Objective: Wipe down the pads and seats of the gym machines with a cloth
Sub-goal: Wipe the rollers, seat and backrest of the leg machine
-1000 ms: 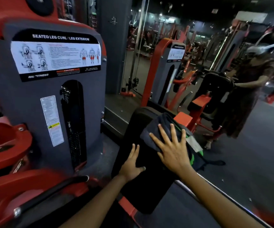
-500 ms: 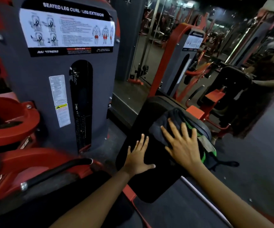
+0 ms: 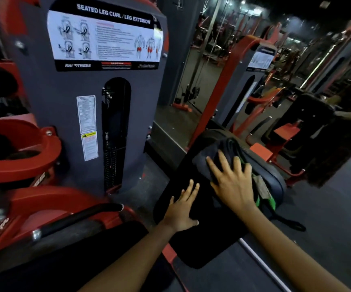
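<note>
A black pad (image 3: 202, 232) stands tilted in the lower middle, with both hands on it. The right hand (image 3: 232, 186) lies flat with fingers spread, pressing a dark cloth (image 3: 210, 153) against the pad's upper part, near its top edge. The cloth is bunched under the palm, and a green trim (image 3: 270, 202) with a pale label shows at its right side, beside the pad's right edge. The left hand (image 3: 180, 211) rests flat on the bare pad just below and left of the cloth, fingers straight, thumb out, gripping nothing.

To the left of the pad stands a grey weight tower (image 3: 65, 123). A placard (image 3: 105, 36) at its top reads "SEATED LEG CURL / LEG EXTESION" over exercise diagrams, and a warning sticker (image 3: 88, 127) sits beside a tall slot showing the weight stack. Red frame parts (image 3: 18, 152) and a black-gripped handle (image 3: 82, 218) fill the lower left corner.

Behind the pad a mirror (image 3: 244, 91) reflects red machines, another grey tower and a blurred person at the right edge. The floor (image 3: 328, 239) is dark.
</note>
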